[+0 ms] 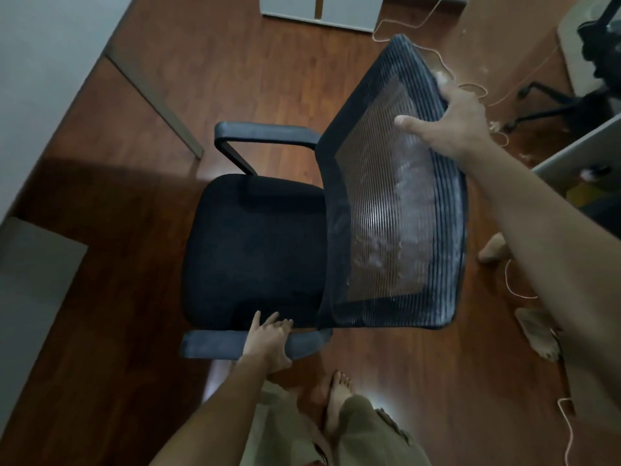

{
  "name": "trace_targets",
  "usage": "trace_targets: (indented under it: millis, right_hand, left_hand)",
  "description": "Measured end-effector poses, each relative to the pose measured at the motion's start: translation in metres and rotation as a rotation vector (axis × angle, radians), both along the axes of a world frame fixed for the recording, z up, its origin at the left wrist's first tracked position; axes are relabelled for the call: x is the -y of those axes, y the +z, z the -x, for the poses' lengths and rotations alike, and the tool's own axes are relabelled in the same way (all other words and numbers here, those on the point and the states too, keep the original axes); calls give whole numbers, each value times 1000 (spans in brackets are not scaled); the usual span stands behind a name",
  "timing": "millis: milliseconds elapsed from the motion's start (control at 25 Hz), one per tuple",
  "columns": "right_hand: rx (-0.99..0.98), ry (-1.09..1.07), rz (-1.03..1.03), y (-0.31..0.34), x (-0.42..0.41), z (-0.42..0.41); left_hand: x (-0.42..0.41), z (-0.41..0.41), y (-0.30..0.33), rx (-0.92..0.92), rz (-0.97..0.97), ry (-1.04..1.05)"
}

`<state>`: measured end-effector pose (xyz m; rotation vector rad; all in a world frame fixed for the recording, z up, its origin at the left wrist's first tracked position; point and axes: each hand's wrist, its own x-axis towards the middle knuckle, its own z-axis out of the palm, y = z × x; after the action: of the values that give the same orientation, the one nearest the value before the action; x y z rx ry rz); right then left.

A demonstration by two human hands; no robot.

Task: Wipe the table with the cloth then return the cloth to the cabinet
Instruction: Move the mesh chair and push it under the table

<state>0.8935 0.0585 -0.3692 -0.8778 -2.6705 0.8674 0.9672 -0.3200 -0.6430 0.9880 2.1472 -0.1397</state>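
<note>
Presently we stand over a black office chair (255, 250), viewed from above, with both hands on it. Our left hand (270, 343) sits at 6 o'clock and grips the near armrest (215, 344): the fingers curl over its top toward the seat and the thumb wraps the underside. Our right hand (452, 119) sits at 2 o'clock and grips the top edge of the mesh backrest (389, 203), thumb laid across the front face, fingers hidden behind the frame. Whitish dust or lint coats the right half of the mesh. The far armrest (265, 134) shows at 12 o'clock, and the seat cushion lies between the two armrests, left of the backrest. We cannot see the cloth anywhere; neither hand shows it, so we cannot tell where it lies. A grey table (40, 95) runs along the 9 to 11 o'clock edge, with its leg (158, 105) slanting down to the wooden floor (111, 331). A white cabinet (319, 10) stands at 12 o'clock, its doors closed. A thin pale cable (470, 85) loops over the floor at 1 to 3 o'clock, beyond the right hand, near a second chair base (551, 102). Our bare foot (337, 398) rests on the floor at 6 o'clock, just below the near armrest. A pale surface (578, 149) enters at 3 o'clock.
</note>
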Motion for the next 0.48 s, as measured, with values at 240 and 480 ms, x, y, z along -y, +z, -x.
trace_targets:
  millis: [240, 480]
  right_hand:
    - [-42, 3, 11, -4, 32, 72]
    - [-25, 19, -6, -4, 67, 158]
  left_hand:
    - [26, 70, 2, -28, 46, -5]
    - [57, 151, 2, -34, 92, -2]
